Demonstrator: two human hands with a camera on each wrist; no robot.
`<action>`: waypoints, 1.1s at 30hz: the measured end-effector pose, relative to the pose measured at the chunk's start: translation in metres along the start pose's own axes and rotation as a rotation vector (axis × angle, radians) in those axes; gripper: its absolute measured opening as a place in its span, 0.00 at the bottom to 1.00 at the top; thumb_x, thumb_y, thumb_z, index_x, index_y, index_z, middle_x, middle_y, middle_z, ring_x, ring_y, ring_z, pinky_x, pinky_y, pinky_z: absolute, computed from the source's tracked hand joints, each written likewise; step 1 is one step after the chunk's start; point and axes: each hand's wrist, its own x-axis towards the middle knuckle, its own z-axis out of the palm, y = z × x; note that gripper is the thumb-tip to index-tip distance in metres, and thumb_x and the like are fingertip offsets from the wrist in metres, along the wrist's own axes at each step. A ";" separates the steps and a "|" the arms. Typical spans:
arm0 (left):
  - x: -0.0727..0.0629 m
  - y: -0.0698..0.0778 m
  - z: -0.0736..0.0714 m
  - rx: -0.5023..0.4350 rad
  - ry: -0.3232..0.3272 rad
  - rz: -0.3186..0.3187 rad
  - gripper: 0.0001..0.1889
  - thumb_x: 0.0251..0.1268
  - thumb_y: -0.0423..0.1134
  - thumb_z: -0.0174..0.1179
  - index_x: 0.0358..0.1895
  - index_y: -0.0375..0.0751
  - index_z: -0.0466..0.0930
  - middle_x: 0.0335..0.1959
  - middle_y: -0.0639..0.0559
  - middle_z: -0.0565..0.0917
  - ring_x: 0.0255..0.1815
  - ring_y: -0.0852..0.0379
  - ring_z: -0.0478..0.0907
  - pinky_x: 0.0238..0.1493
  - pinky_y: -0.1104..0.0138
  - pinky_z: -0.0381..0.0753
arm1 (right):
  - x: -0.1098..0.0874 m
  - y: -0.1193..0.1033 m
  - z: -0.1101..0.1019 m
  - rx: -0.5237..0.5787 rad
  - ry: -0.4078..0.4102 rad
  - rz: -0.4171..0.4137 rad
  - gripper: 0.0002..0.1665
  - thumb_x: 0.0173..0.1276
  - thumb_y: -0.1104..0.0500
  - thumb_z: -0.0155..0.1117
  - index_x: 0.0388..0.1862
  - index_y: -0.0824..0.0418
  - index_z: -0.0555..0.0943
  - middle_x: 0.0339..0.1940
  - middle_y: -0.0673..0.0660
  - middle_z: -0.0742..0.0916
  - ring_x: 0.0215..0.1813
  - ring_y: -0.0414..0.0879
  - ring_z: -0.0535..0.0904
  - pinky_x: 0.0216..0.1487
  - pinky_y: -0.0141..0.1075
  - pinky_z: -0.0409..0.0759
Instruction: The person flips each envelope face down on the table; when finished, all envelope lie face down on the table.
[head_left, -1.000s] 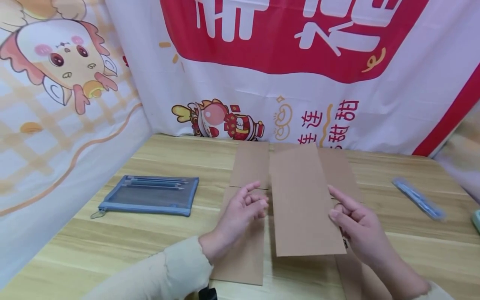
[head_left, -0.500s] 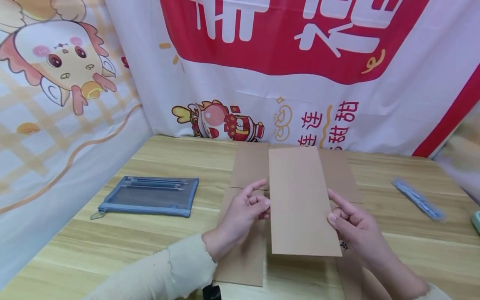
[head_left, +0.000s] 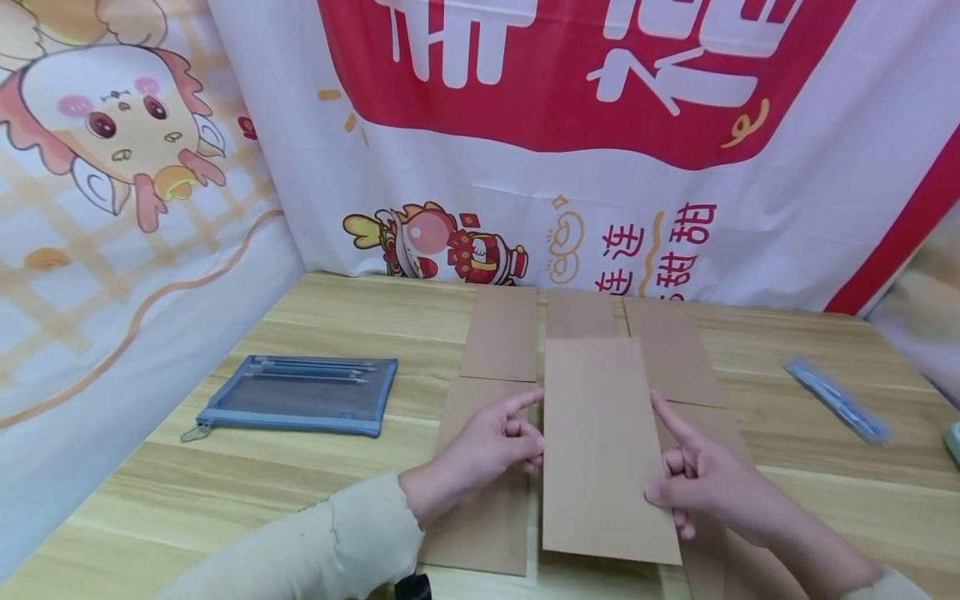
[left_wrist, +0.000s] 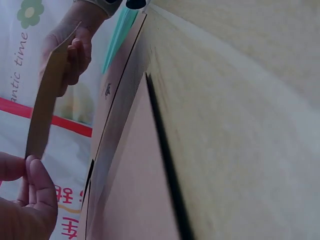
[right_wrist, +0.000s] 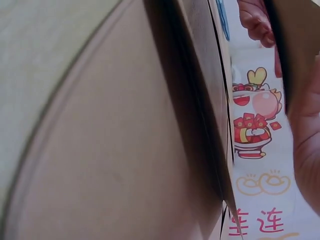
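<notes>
A plain brown rectangular cardboard piece is held slightly tilted above the table in the head view. My left hand pinches its left edge, index finger pointing along it; the left wrist view shows this pinch at the cardboard's edge. On the opposite edge, my right hand grips with the thumb on top, index finger extended and the other fingers partly underneath. Flat on the table lie more cardboard pieces in columns: left ones, a middle one partly covered, and right ones.
A blue mesh zip pouch with several pencils lies at left on the wooden table. A clear bluish packet of slim items is at right. Printed cloth hangs behind; a pale green object shows at the right edge.
The held cardboard has come nearer to me and lower, uncovering the middle piece at the back. My left hand has moved from beside it to its left edge.
</notes>
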 end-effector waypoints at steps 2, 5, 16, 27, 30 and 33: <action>-0.001 -0.001 0.001 0.024 -0.012 -0.034 0.35 0.58 0.22 0.53 0.70 0.38 0.56 0.22 0.52 0.78 0.26 0.60 0.76 0.31 0.71 0.80 | 0.001 0.001 0.001 -0.029 0.003 0.058 0.63 0.61 0.65 0.62 0.72 0.53 0.22 0.20 0.50 0.76 0.19 0.39 0.75 0.18 0.37 0.81; -0.001 -0.002 0.002 0.040 -0.024 -0.084 0.36 0.56 0.21 0.54 0.70 0.39 0.55 0.22 0.51 0.78 0.25 0.59 0.76 0.31 0.71 0.80 | 0.002 0.004 0.004 -0.066 0.010 0.151 0.66 0.59 0.62 0.65 0.71 0.56 0.21 0.20 0.51 0.76 0.17 0.39 0.75 0.18 0.36 0.80; 0.004 -0.003 0.005 0.188 -0.095 -0.186 0.40 0.52 0.21 0.57 0.70 0.33 0.51 0.18 0.47 0.79 0.18 0.58 0.75 0.23 0.70 0.80 | 0.006 0.011 0.007 -0.087 -0.012 0.302 0.68 0.58 0.57 0.67 0.69 0.66 0.21 0.22 0.53 0.75 0.15 0.38 0.74 0.18 0.31 0.78; 0.008 -0.006 0.008 0.276 -0.108 -0.282 0.40 0.50 0.23 0.61 0.69 0.31 0.53 0.18 0.46 0.80 0.17 0.57 0.75 0.20 0.69 0.79 | 0.007 0.015 0.009 -0.122 -0.002 0.349 0.69 0.55 0.57 0.70 0.70 0.68 0.23 0.22 0.54 0.75 0.17 0.39 0.74 0.18 0.31 0.77; 0.008 -0.005 0.009 0.291 -0.105 -0.289 0.40 0.49 0.23 0.61 0.69 0.31 0.54 0.19 0.45 0.80 0.18 0.57 0.75 0.20 0.69 0.80 | 0.007 0.014 0.010 -0.138 -0.002 0.355 0.69 0.55 0.57 0.70 0.69 0.70 0.24 0.21 0.54 0.77 0.16 0.39 0.74 0.17 0.30 0.76; 0.009 -0.004 0.009 0.314 -0.099 -0.291 0.39 0.50 0.23 0.61 0.69 0.31 0.55 0.20 0.45 0.80 0.18 0.57 0.75 0.21 0.69 0.80 | 0.008 0.014 0.011 -0.157 -0.004 0.364 0.70 0.54 0.55 0.71 0.69 0.71 0.24 0.19 0.54 0.78 0.16 0.39 0.74 0.17 0.30 0.76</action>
